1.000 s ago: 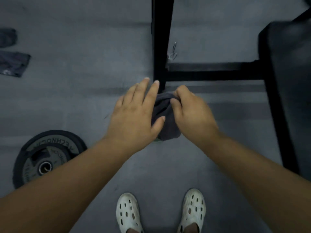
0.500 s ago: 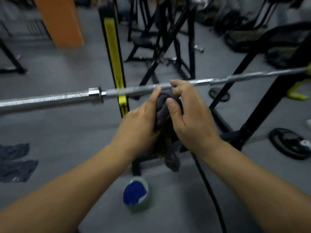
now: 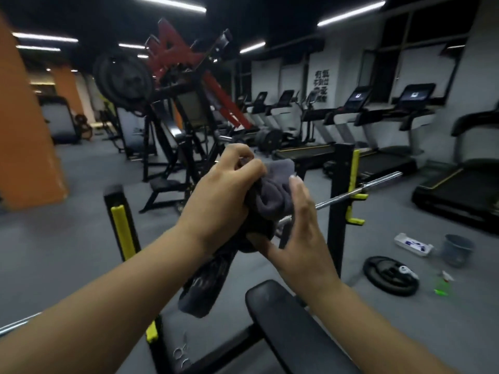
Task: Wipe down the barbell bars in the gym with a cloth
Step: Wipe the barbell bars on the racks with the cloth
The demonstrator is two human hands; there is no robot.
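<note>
While the left hand (image 3: 221, 195) grips the cloth (image 3: 275, 190) and the right hand (image 3: 299, 233) presses it flat-fingered, the barbell bar (image 3: 378, 182) apparently awaits wiping.

Dark grey cloth (image 3: 272, 193), silver barbell (image 3: 378, 180), black-and-yellow rack (image 3: 343, 190), orange pillar (image 3: 27, 147)

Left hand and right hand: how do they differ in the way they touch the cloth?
The left hand has its fingers curled round the grey cloth and grips it; the right hand holds its fingers nearly straight against the cloth's side. The left hand sits higher in the view than the right hand. Both touch the same cloth, by the barbell bar.
</note>
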